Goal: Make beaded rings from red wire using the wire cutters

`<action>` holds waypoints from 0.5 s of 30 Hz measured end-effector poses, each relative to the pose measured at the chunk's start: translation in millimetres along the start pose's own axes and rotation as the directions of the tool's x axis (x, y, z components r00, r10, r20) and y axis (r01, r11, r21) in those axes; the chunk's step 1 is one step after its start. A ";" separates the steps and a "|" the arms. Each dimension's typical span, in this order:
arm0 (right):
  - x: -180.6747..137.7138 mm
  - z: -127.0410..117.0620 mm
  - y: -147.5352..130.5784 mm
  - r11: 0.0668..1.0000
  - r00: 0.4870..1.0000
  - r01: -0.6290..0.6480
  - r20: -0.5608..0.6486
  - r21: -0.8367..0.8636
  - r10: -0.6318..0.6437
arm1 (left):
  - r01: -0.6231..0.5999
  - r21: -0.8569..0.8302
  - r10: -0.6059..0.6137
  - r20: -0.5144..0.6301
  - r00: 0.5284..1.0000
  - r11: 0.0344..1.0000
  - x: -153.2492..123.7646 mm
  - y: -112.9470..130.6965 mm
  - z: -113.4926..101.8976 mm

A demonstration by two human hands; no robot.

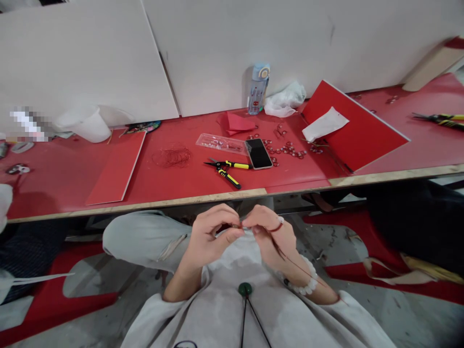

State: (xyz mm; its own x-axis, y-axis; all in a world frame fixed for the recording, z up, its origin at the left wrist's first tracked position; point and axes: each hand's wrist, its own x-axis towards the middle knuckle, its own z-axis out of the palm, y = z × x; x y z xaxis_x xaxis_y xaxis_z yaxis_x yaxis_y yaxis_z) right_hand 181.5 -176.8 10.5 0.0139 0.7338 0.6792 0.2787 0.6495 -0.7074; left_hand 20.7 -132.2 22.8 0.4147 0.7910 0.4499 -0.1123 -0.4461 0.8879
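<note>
Both my hands are held close to my chest, below the front edge of the red table (181, 186). My left hand (210, 232) is closed in a pinch on a small dark bead and the end of a thin red cord (290, 258). My right hand (270, 232) pinches the same spot from the other side, fingertips touching the left ones. The red cord loops round a right finger and trails down past the white bead bracelet (306, 285) on my right wrist.
On the table lie yellow-handled pliers (226, 170), a black phone (258, 153), a clear tray (221, 143), scattered small red pieces (288, 147), a coil of red wire (172, 157), red boards (118, 166), a water bottle (258, 89) and a white cup (87, 124). More pliers (440, 119) lie far right.
</note>
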 end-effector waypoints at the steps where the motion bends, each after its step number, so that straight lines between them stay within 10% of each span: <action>1: -0.7 0.7 -0.6 1.000 1.000 -0.018 -0.009 -0.011 0.018 | -0.031 0.029 0.031 -0.004 1.000 0.999 -0.1 0.4 0.2; 15: -6.8 -2.4 -5.1 0.996 0.999 -0.031 0.006 -0.088 0.031 | -0.284 0.337 0.336 -0.107 0.936 0.898 -6.1 -1.9 4.1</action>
State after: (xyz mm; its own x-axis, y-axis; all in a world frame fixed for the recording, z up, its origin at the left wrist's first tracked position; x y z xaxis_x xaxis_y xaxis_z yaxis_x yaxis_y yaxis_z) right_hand 182.2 -185.5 9.9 0.0168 0.7549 0.6556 0.3611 0.6069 -0.7080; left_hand 22.0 -137.8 17.9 0.2536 0.6351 0.7296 0.0862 -0.7661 0.6369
